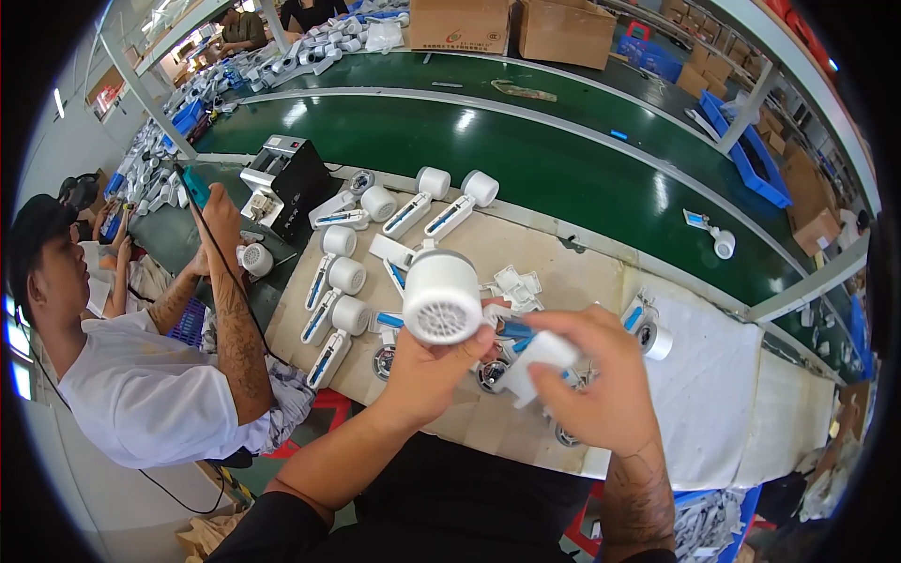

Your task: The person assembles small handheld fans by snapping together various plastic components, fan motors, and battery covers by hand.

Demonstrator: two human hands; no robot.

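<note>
In front of me, my left hand (427,375) is closed around a white handheld fan (441,291), its round grille facing me. A blue battery (516,330) shows in the fan's open handle, between my hands. My right hand (610,385) grips a white plastic cover (552,355) close beside that handle, slightly blurred by motion. Beneath my hands lie more fan parts, partly hidden, including a round grey motor piece (491,375). A pile of flat white plastic pieces (514,286) sits just beyond.
Several fans with open handles (328,361) line the table's left side. A black machine (282,183) stands behind them. At left, a co-worker (160,375) holds a teal power tool (195,186). A green conveyor (563,155) runs behind the table, carrying one fan (721,242) at right.
</note>
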